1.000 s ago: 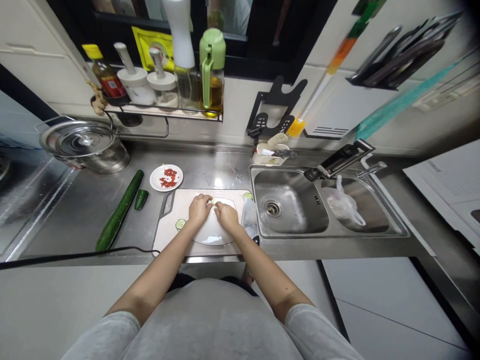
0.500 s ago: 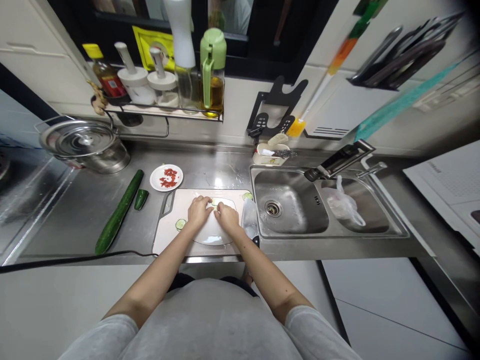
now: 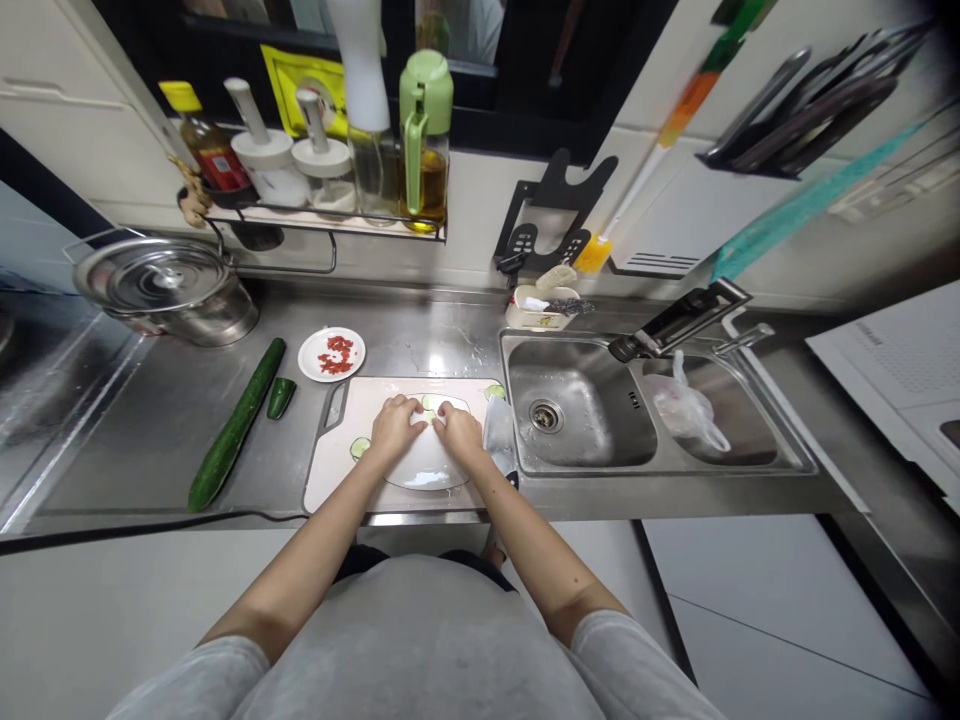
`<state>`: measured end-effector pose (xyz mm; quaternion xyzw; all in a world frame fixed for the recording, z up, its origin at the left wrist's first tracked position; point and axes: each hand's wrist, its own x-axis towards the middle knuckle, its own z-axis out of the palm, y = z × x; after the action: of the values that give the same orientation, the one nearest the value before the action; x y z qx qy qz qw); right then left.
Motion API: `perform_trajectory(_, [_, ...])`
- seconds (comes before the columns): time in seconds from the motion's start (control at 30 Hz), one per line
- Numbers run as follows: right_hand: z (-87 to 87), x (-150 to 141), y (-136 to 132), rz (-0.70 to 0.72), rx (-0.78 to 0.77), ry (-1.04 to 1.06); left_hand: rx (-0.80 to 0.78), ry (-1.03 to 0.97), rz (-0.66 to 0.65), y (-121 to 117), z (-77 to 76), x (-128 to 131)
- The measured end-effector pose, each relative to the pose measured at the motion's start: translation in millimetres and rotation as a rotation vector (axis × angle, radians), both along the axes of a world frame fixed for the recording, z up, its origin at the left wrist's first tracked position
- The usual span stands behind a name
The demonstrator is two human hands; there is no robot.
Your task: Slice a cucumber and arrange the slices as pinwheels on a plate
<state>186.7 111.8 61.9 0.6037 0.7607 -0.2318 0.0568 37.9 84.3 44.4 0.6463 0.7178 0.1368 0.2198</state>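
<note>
Centrally, a glossy, squarish white plate.

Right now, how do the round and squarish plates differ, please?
The round plate is smaller than the squarish plate. The round plate holds red pieces, the squarish plate cucumber slices. The round plate sits on the counter, the squarish plate on the board. Both are white.

A light grey, faintly mottled cloth shirt covers the torso, its short, loose sleeves ending near the elbows; beyond its rounded front shows a black lower garment.
</note>
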Motion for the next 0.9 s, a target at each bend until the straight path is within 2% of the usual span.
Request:
perform_trajectory(0.23, [-1.3, -0.8, 1.4, 0.044, -0.005, 0.010, 0.019, -0.005, 0.035, 1.5, 1.8, -2.6])
perform_trajectory(0.5, [-1.1, 0.2, 3.2, 0.077, 0.003, 0.014, 0.028, -0.009, 0.004, -1.1, -2.7, -1.1])
perform_trajectory(0.7, [-1.7, 0.3, 3.3, 0.089, 0.008, -0.009, 0.091, 0.004, 0.055, 1.0, -2.8, -4.3])
perform_trajectory(0.9, [0.3, -0.1, 2.6, 0.098, 0.003, -0.015, 0.093, 0.017, 0.019, 2.3, -4.5, -4.4])
